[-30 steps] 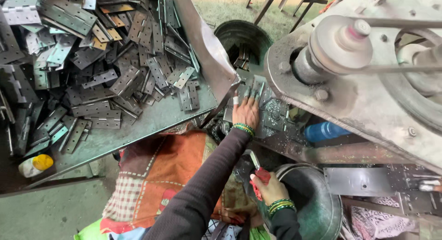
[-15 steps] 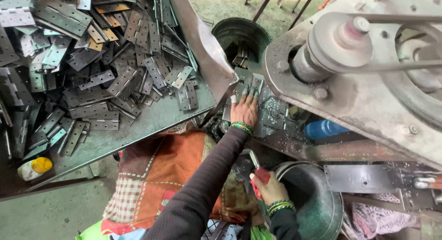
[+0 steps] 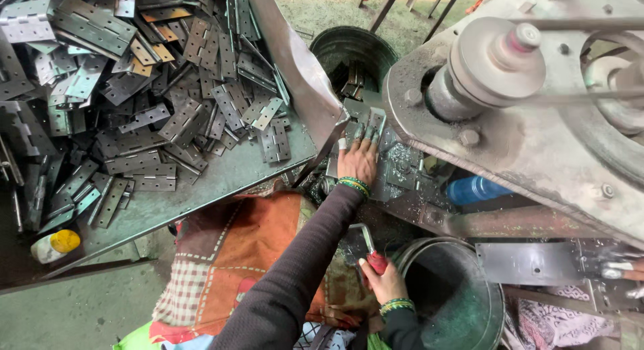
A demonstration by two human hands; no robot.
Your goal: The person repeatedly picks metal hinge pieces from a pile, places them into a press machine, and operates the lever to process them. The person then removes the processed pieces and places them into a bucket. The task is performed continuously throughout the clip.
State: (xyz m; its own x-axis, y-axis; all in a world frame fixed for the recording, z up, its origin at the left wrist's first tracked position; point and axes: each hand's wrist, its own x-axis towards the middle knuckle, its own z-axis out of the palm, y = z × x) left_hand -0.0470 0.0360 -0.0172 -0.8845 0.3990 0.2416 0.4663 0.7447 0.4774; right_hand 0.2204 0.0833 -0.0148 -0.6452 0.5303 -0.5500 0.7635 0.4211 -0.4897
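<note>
My left hand lies flat on a metal hinge plate on the bed of a grey press machine, fingers spread and pressing it down. Lower, my right hand is closed around the red grip of a bent metal lever beside a dark round tub. Both wrists wear green bangles. A large heap of grey hinge plates covers the tray to my left.
A slanted metal sheet separates the heap from the machine. A dark bucket with plates stands behind it. A blue bottle lies under the machine. A small yellow-capped bottle sits at the tray's corner. A patterned orange cloth covers my lap.
My left hand has shifted very slightly on the plate; the right hand stays on the lever's red grip. The view has barely moved.
</note>
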